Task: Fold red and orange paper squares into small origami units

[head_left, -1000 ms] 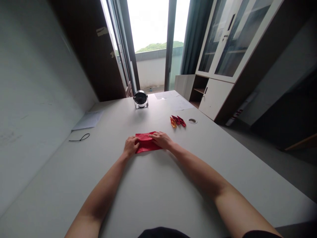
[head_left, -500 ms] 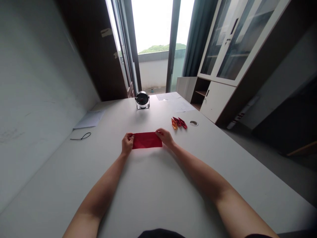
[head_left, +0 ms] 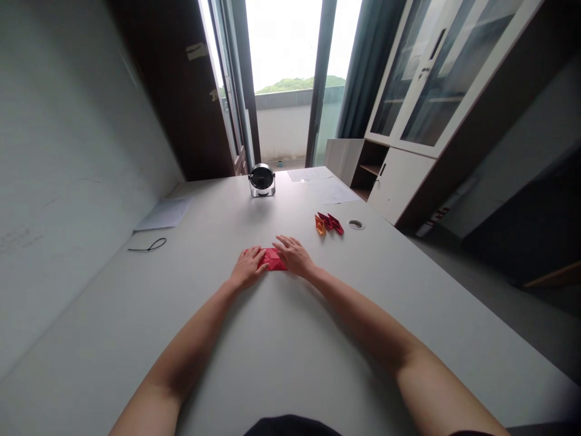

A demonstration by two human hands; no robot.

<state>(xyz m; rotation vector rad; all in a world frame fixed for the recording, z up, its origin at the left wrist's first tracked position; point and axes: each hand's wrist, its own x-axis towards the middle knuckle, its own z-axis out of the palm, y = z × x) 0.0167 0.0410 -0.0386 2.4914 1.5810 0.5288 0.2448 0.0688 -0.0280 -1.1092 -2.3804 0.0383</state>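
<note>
A sheet of red paper [head_left: 273, 260] with crease lines lies flat on the white table [head_left: 272, 339]. Over its left part rests my left hand [head_left: 247, 266], palm down with the fingers stretched out. My right hand [head_left: 295, 255] lies across the paper's right part, its fingers extended and spread. Both hands cover the ends of the sheet, so only the middle shows. Beyond my right hand stand small folded paper pieces, an orange one [head_left: 320, 225] and red ones [head_left: 334, 224] beside it.
A round silver-framed device [head_left: 262, 180] stands at the far side of the table. White paper sheets [head_left: 164, 214] and a black cable tie [head_left: 149, 246] lie on the left. A round grommet hole [head_left: 356, 224] is at right. A glass-door cabinet [head_left: 408, 91] stands beyond the table.
The red paper was held up by its two ends in both hands; now it lies on the table with its creased side showing. Both hands have flattened onto it and moved closer together.
</note>
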